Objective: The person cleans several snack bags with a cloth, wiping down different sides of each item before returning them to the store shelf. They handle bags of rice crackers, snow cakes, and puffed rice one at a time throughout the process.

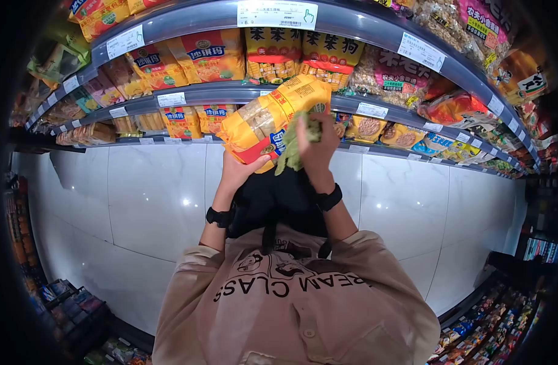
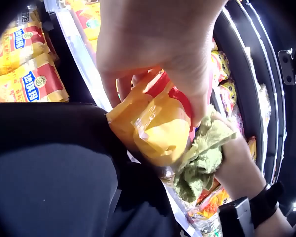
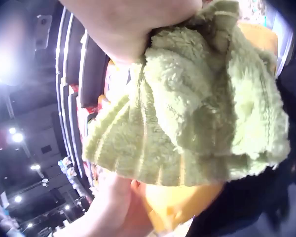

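Note:
My left hand (image 1: 237,174) grips a yellow and red snack bag (image 1: 254,125) by its lower left end, thumb over the front. Blocks of pale pastry show through the clear window of the bag, which is held tilted in front of the shelves. In my right hand (image 1: 320,151) is a bunched, fluffy green cloth (image 3: 187,94). The cloth lies against the right part of the bag and covers some of its print. From the left wrist view, the bag's folded yellow end (image 2: 163,131) sticks out below my left hand, with the green cloth (image 2: 204,155) close beside it.
Curved shelves ahead hold rows of packaged snacks (image 1: 207,56), with price tags (image 1: 278,14) along their edges. Below is a pale tiled floor (image 1: 151,201). More stocked shelves (image 1: 486,322) stand behind at the lower right, and dark bins (image 1: 78,310) at the lower left.

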Tool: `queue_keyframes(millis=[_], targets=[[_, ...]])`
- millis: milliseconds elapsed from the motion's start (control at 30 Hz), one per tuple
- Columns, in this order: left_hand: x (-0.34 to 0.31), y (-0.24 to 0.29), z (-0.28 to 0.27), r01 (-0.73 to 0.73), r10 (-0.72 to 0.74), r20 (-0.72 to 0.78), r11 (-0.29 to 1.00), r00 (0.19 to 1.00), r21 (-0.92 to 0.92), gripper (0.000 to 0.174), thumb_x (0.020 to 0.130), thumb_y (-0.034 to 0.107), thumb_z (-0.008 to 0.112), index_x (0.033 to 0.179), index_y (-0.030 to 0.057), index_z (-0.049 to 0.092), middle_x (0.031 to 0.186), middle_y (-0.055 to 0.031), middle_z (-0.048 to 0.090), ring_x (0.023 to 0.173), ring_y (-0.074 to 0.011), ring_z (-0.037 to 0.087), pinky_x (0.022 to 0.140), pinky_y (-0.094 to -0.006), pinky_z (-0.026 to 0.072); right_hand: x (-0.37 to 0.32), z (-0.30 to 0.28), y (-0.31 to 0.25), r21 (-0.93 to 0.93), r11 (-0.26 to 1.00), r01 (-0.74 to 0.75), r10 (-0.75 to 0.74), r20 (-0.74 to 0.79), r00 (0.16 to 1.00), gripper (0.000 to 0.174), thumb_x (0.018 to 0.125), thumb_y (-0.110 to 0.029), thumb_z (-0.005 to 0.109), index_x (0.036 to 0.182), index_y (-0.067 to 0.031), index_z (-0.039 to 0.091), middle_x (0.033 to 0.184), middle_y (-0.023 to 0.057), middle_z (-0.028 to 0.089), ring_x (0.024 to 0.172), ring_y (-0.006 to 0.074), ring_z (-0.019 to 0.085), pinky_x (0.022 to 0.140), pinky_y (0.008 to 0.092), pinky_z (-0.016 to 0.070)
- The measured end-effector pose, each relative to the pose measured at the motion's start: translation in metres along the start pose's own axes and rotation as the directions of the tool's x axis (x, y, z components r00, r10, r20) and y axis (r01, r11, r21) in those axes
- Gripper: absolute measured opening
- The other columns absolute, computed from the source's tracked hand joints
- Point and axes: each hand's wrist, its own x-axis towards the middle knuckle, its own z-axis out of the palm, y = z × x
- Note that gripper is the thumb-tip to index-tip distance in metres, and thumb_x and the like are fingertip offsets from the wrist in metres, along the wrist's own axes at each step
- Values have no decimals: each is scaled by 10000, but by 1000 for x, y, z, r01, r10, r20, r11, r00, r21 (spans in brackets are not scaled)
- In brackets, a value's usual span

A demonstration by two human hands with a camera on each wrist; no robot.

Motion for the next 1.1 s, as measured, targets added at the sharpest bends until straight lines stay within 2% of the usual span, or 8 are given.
queue_keyframes(millis=[167,433,533,700,733,833,933,1100], targets=[[-9,-28,4,-119,120,-150,993,981,19,495,658,87,757,1071,-17,504,1016,-75,585,918,-150,570,800,-281,456,-16,18,-13,58,895,443,-446,158,881,203,644,-75,689,796,-82,554,719,66,591,611,243,605,533,311,470],[-24,-9,0,-79,103,-228,991,968,110,633,624,87,791,1124,15,409,1123,-128,535,1063,-226,533,900,-332,424,71,-19,0,-87,945,315,-326,-190,926,184,764,-115,671,860,-39,533,704,81,597,585,181,596,533,280,460],[-14,-3,-16,-448,473,52,788,880,423,624,600,109,794,1121,86,452,1210,-132,515,1174,-326,448,1002,-443,323,82,-44,9,81,997,-17,5,140,990,243,761,-202,691,889,-20,593,761,74,628,676,155,608,628,274,469],[-13,6,-28,-476,407,260,644,876,598,576,648,156,758,1141,117,463,1263,-141,473,1221,-366,392,1050,-484,223,68,-57,51,-161,951,-264,299,694,655,538,749,-430,674,1066,1,614,917,126,647,857,159,600,775,292,453],[-13,8,-26,-427,416,181,630,891,649,603,657,156,752,1177,116,450,1262,-138,475,1221,-365,391,1050,-483,223,69,-63,46,-246,877,-413,419,812,405,604,747,-489,645,1101,-1,600,1025,155,621,947,208,588,835,317,432],[-19,2,-25,-259,391,-22,651,920,713,672,705,139,727,1285,107,389,1271,-130,467,1226,-314,398,1045,-444,248,35,-65,64,-168,930,-327,317,818,480,612,739,-480,661,1119,-5,590,1048,156,613,972,200,578,849,321,426],[-29,-31,-43,274,-317,-212,938,924,-211,509,900,236,528,1332,57,328,1297,-123,432,1217,-196,398,1005,-333,313,0,-67,55,-13,936,-352,277,644,713,499,761,-332,695,1095,20,576,969,115,627,883,146,579,785,271,444],[-37,-15,-23,303,-345,-232,932,909,-200,495,950,312,400,1336,22,294,1274,-139,426,1164,-185,437,952,-297,375,-22,-81,-16,218,926,-308,305,50,951,217,769,-100,682,906,-1,546,854,70,586,775,117,544,723,253,442]])
